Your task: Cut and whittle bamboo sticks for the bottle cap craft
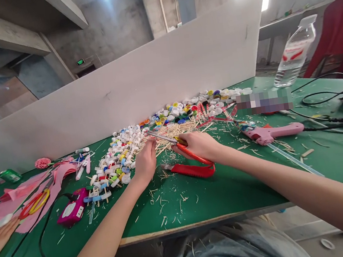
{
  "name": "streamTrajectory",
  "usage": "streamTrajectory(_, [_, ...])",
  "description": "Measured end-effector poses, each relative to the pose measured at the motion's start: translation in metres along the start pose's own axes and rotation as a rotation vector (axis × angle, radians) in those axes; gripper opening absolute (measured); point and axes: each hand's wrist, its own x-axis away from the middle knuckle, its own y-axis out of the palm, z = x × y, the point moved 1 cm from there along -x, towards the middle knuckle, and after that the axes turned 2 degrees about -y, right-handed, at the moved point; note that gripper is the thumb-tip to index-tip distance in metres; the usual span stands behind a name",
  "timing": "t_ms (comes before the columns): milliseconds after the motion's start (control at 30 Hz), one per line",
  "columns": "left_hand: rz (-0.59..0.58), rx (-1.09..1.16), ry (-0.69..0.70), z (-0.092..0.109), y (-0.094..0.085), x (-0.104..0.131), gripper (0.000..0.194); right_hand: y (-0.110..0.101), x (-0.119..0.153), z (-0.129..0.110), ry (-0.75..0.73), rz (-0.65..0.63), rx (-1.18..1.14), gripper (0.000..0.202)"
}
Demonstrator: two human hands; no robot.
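Observation:
My right hand (198, 146) is closed around scissors (188, 151) with orange and yellow handles. Their metal blades point left, over a pile of thin wooden sticks (172, 130). By the blade tips, my left hand (146, 162) has its fingers pressed together at the pile's near edge; whatever lies between them is hidden. Below my right hand, a red-handled tool (193, 170) with a grey metal head lies on the green table (114, 221). Bottle caps joined with sticks (113, 166) are heaped left of my left hand. Loose bottle caps (175, 110) lie behind the sticks.
On the right are a pink glue gun (271, 133), cables and a water bottle (295, 53). A magenta box (73, 208), pink cloth (57, 178), other scissors (35, 203) and another person's hand (1, 235) are at left. A white panel (139, 82) stands behind.

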Motion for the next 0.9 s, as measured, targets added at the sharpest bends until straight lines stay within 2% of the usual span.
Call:
streamTrajectory(100, [-0.043,-0.027,0.113,-0.004,0.001,0.001,0.036,0.000,0.001,-0.001,-0.042,-0.009,-0.123,0.038])
streamTrajectory(200, [-0.061,-0.038,0.159,-0.003,0.001,0.001,0.037,0.000,0.000,-0.001,-0.059,0.009,-0.126,0.029])
streamTrajectory(367, [0.027,-0.080,0.166,0.002,-0.005,-0.001,0.036,-0.001,-0.002,-0.004,-0.044,0.014,0.007,0.014])
streamTrajectory(500, [0.058,-0.058,0.150,0.002,-0.003,-0.001,0.036,-0.004,-0.002,-0.006,-0.001,-0.005,0.071,0.016])
streamTrajectory(733, [0.014,0.020,-0.062,0.002,0.004,0.001,0.027,-0.001,-0.004,0.000,0.029,-0.009,0.108,0.025])
streamTrajectory(900, [-0.080,-0.089,0.045,-0.007,0.006,0.002,0.036,-0.002,0.000,0.001,-0.046,-0.019,0.091,0.034])
